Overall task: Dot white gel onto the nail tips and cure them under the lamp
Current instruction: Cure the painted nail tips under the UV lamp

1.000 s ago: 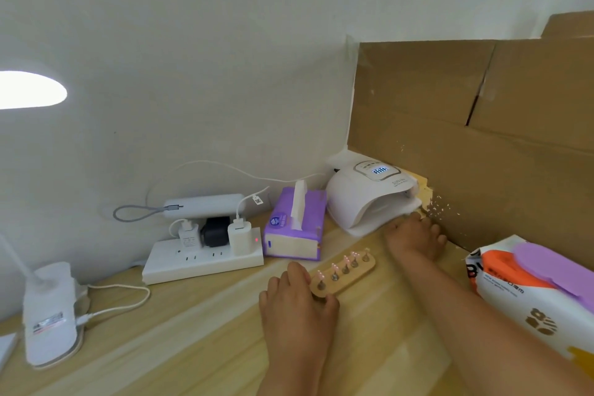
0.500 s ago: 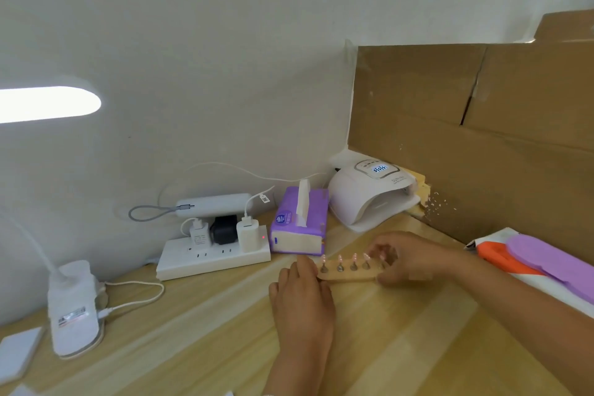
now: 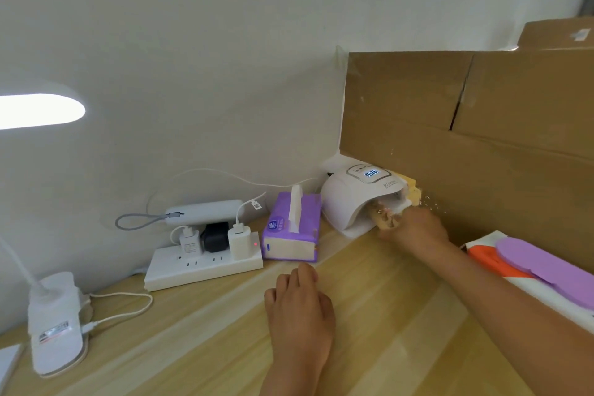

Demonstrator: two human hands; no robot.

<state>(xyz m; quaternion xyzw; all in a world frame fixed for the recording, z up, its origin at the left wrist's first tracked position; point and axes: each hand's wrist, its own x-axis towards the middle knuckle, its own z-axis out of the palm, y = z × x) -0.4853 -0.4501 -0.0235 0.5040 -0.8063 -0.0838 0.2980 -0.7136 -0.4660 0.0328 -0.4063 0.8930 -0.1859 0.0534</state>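
Two risks stand out. First, the small nail tips (image 3: 384,211) stand up from the pale wooden strip (image 3: 382,219) just as it passes under the lip of the white dome-shaped curing lamp (image 3: 347,202). A lift of the wrist could brush them against the hood and smear gel that is probably uncured. Second, only the far part of the strip is under the hood. If it stopped there, the tips nearest the opening would likely cure poorly. The lamp sits centre right of the frame, its blue display lit, against the brown cardboard box (image 3: 466,145).

The right hand (image 3: 414,230) grips the near end of the strip, fingers curled round it as far as the blur lets me judge. The strip runs up and left out of that grip into the lamp's mouth. The left hand (image 3: 299,302) rests on the light wooden table (image 3: 193,347) at lower centre, fingers relaxed and holding nothing. It is well apart from the strip and near the purple tissue box (image 3: 289,225).
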